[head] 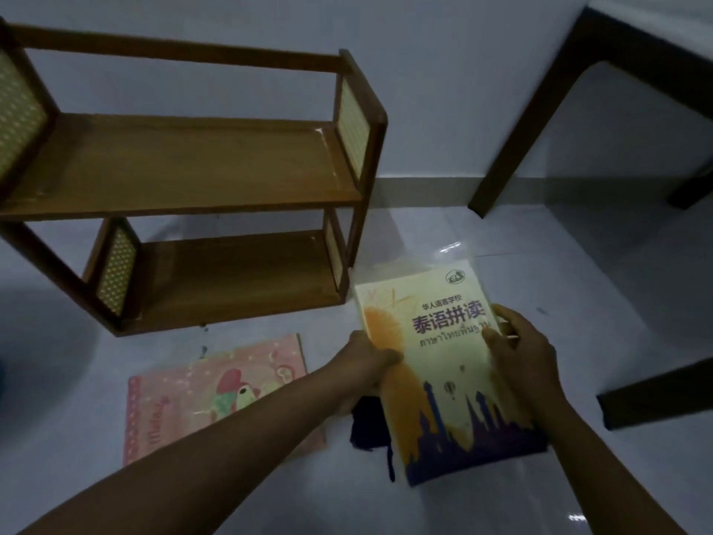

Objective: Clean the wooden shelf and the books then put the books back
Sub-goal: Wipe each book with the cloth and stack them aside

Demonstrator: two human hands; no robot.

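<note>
Gripping the yellow language book (443, 357) by both side edges above the floor, left hand (370, 361) and right hand (524, 353) fingers curled around it, the person is best keeping it level while carrying it toward the bare wooden shelf (185, 164).

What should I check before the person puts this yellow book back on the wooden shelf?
1. Both hands grip the yellow book: left hand on its left edge, right hand on its right edge: ok.
2. Both boards of the wooden shelf are free of books: ok.
3. Book is wiped clean: cannot tell.
4. Shelf is wiped clean: cannot tell, dim light.
5. Dark cloth lies under the book, on the floor: ok.
6. Pink book lies on the floor, not yet put back: not ok.
</note>
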